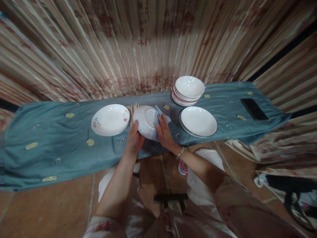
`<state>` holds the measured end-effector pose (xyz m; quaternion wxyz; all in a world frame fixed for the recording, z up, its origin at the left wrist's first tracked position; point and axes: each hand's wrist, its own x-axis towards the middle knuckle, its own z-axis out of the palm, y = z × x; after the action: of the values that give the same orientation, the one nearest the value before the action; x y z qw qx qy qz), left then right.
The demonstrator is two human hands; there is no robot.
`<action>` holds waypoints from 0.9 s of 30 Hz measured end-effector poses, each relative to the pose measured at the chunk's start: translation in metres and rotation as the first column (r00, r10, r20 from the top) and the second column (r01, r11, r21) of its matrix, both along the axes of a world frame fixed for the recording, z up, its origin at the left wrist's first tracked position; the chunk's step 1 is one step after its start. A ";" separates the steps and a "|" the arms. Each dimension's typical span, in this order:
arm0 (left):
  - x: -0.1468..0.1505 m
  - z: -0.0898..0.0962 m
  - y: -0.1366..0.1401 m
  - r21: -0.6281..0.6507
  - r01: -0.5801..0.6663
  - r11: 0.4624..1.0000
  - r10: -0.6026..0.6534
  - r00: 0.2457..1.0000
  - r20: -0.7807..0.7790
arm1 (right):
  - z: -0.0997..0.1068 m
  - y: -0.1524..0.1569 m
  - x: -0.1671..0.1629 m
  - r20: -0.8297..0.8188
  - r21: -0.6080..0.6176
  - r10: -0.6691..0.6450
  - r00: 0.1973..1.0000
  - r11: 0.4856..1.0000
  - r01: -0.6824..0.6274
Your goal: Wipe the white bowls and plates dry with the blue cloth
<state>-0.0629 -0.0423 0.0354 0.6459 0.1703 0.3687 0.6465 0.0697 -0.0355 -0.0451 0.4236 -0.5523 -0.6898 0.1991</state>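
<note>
A white bowl is held above the table with its underside turned up toward me. My left hand grips its left rim, the thumb lying on the outside. Against the right side of the bowl, my right hand presses a light blue cloth, its fingers closed over the fabric. Several wooden chopsticks lie partly hidden behind the bowl. Left of them is an oval white plate with small flowers on its rim.
A stack of white bowls stands at the back, right of centre, with stacked white plates in front of it. A black phone lies farther right. A teal patterned cloth covers the narrow table; a curtain hangs behind.
</note>
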 end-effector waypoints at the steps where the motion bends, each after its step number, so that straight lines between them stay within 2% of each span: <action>1: 0.000 0.000 0.000 -0.004 0.002 1.000 -0.002 1.000 -0.007 | 0.001 -0.003 0.000 0.006 -0.004 0.012 1.000 1.000 -0.012; 12: -0.001 0.000 0.002 -0.022 -0.030 0.999 0.029 0.998 -0.062 | 0.018 -0.018 0.000 0.160 -0.062 0.100 0.982 0.994 -0.091; 20: -0.003 -0.002 0.003 -0.064 -0.039 0.997 0.035 0.998 -0.058 | 0.033 -0.030 -0.006 0.313 0.021 0.222 0.923 0.970 -0.240; 27: -0.004 -0.005 0.003 -0.033 -0.010 0.999 0.007 0.997 -0.073 | 0.045 -0.023 -0.012 0.433 0.051 0.260 0.863 0.949 -0.311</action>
<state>-0.0665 -0.0396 0.0308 0.6320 0.1815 0.4037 0.6362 0.0573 -0.0588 0.0001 0.2626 -0.4476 -0.8496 0.0943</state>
